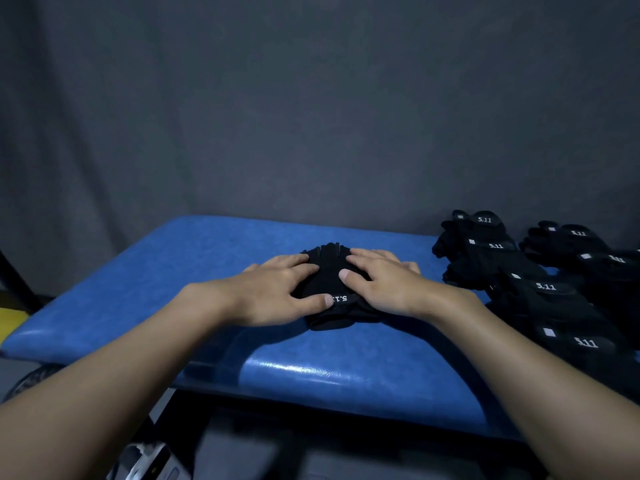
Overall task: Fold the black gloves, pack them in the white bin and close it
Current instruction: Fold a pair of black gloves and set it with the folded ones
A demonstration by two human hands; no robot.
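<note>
A black glove bundle [329, 282] with white "5.11" lettering lies in the middle of the blue padded bench [173, 271], glove fingers pointing away from me. My left hand [280, 292] rests flat on its left side, thumb touching the lettering. My right hand [381, 282] presses flat on its right side, thumb on top of the fabric. Both hands have straight fingers. A pile of several more black gloves [540, 282] lies at the bench's right end. The white bin is not clearly in view.
A grey cloth backdrop [311, 116] hangs right behind the bench. A black frame bar [14, 275] and a yellow edge [10, 320] show at the far left. Below the bench's front edge sits a whitish object [152, 459], blurred.
</note>
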